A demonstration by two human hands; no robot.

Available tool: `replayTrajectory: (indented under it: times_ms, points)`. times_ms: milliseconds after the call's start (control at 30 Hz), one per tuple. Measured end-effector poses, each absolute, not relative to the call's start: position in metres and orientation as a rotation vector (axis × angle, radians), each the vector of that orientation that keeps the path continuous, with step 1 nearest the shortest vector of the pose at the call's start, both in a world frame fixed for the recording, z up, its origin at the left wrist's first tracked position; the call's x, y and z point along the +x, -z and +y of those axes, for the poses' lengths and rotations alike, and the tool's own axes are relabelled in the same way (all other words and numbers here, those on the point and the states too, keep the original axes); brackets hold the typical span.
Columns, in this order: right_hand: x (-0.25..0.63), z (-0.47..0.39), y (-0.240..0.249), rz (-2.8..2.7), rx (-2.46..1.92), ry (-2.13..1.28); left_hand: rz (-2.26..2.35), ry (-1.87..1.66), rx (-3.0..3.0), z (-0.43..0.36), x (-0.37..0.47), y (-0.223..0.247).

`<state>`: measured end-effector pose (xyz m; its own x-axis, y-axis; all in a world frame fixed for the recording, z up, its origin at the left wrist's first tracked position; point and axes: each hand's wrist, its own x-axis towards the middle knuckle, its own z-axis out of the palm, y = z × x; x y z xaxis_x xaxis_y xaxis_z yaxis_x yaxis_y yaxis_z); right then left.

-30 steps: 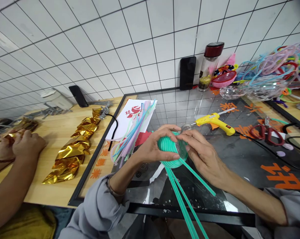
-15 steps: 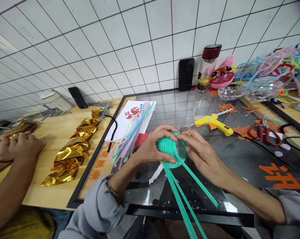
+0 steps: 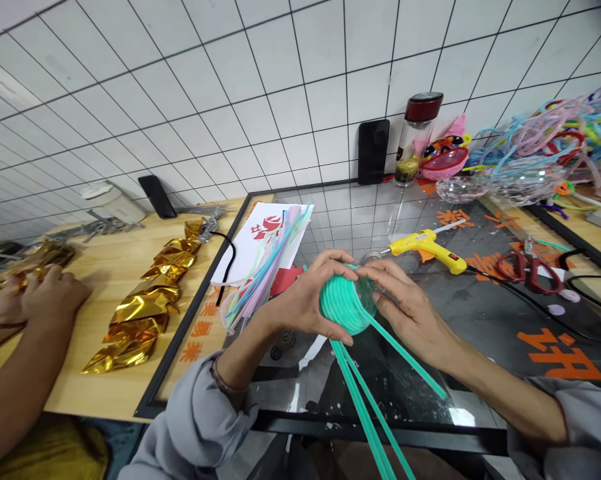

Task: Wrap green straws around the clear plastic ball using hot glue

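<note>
Apparently to steady the green coil (image 3: pixel 344 308), the left hand (image 3: pixel 305 297) wraps its fingers round it, above the bench (image 3: pixel 485 340). The right hand (image 3: pixel 410 313) grips the clear end (image 3: pixel 364 292) in its fingers, presumably bracing it.

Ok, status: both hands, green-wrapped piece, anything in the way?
Left hand cupping green-wrapped piece. Right hand at its clear end. Green strand slanting out below right hand. Glue gun beyond, touching neither hand.
</note>
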<state>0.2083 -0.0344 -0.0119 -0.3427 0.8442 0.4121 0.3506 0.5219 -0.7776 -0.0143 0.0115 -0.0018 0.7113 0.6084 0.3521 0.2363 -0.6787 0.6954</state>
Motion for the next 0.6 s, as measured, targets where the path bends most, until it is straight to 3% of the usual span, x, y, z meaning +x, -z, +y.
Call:
replayTrajectory:
  times_ms: [600]
  points:
    - [0.207,-0.021,0.027,-1.753,-1.042,-0.903,0.672,-0.827,2.279,0.011,-0.013,0.005]
